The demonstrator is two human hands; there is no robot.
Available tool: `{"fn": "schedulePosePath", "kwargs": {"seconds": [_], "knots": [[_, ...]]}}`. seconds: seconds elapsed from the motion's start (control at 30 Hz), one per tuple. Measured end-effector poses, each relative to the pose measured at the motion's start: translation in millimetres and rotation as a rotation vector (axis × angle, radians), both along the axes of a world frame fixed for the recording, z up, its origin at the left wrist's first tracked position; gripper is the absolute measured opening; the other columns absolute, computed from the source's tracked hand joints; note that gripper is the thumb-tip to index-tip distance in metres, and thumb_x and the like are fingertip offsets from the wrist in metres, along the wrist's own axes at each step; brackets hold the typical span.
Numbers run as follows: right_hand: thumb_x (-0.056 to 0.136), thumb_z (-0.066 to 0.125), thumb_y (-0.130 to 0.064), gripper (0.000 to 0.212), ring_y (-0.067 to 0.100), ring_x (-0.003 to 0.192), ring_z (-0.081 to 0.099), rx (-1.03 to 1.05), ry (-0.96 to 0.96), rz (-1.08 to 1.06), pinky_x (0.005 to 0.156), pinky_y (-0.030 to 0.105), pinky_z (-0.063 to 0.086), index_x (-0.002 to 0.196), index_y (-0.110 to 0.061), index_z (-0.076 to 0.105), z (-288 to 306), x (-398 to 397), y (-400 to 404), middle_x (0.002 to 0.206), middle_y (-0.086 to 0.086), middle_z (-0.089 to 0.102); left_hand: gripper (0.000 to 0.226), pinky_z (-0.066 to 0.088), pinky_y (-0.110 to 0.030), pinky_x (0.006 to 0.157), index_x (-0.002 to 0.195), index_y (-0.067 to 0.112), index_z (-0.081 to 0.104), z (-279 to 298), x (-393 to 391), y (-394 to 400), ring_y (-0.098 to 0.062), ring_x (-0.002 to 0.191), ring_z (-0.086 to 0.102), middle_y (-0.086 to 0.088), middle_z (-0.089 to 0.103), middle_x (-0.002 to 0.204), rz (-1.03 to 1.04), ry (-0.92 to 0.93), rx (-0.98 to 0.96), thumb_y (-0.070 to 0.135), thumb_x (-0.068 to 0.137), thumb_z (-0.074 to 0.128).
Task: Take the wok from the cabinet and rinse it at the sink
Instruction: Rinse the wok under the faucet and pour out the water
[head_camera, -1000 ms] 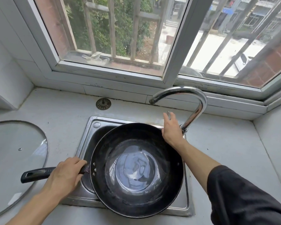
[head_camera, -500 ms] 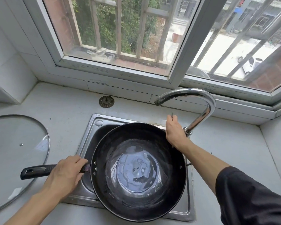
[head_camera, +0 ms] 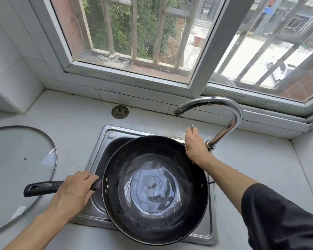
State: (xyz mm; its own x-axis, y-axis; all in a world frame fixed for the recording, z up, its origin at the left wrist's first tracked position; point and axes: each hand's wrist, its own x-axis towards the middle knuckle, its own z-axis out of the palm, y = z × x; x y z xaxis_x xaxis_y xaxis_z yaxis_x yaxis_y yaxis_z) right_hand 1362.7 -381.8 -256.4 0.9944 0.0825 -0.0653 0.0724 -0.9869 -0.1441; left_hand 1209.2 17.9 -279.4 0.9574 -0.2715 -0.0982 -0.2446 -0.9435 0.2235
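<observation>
A black wok [head_camera: 154, 190] sits over the steel sink [head_camera: 105, 139], with a shallow pool of water shining in its bottom. My left hand [head_camera: 73, 193] grips its black handle [head_camera: 42, 188] close to the bowl. My right hand [head_camera: 195, 146] is at the wok's far right rim, its fingers curled round the thin metal tap lever [head_camera: 192, 127] beside the base of the curved chrome tap [head_camera: 224, 120]. No water runs from the spout.
A glass lid [head_camera: 20, 168] lies flat on the counter to the left. A round metal sink strainer [head_camera: 120, 112] rests on the counter behind the sink. The window ledge and frame run along the back, and a tiled wall closes the left side.
Both hands keep their grips and the wok stays in place. The water in the wok has settled a little. The view has shifted slightly.
</observation>
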Motion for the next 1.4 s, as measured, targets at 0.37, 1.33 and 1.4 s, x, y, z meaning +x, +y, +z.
{"fn": "schedulePosePath", "kwargs": {"seconds": [0.37,1.33,1.4], "knots": [[0.069,0.051,0.025,0.043,0.028,0.064,0.038,-0.020,0.016,0.046,0.060,0.036,0.035,0.100,-0.005,0.043,1.0,-1.3,2.2,0.108,0.018,0.041,0.059,0.051,-0.035,0.057,0.099,0.018,0.068,8.2,-3.7,-2.6,-0.021,0.068,0.061,0.004,0.062,0.084,-0.031,-0.080,-0.056,0.011,0.047,0.094],[0.072,0.049,0.022,0.040,0.024,0.062,0.038,0.011,0.025,0.068,0.059,0.035,0.035,0.100,-0.006,0.043,2.6,0.9,-0.4,0.108,0.016,0.040,0.068,0.048,-0.036,0.057,0.103,0.021,0.061,-1.6,-3.7,1.2,-0.022,0.071,0.059,0.004,0.061,0.086,-0.017,-0.071,-0.113,0.009,0.045,0.094],[0.073,0.050,0.021,0.039,0.025,0.063,0.040,0.010,0.023,0.066,0.059,0.035,0.036,0.100,-0.006,0.043,2.7,1.0,-0.8,0.108,0.017,0.040,0.071,0.049,-0.037,0.056,0.104,0.024,0.057,-3.3,-2.7,2.2,-0.023,0.070,0.060,0.004,0.061,0.086,-0.019,-0.068,-0.120,0.009,0.045,0.093]]}}
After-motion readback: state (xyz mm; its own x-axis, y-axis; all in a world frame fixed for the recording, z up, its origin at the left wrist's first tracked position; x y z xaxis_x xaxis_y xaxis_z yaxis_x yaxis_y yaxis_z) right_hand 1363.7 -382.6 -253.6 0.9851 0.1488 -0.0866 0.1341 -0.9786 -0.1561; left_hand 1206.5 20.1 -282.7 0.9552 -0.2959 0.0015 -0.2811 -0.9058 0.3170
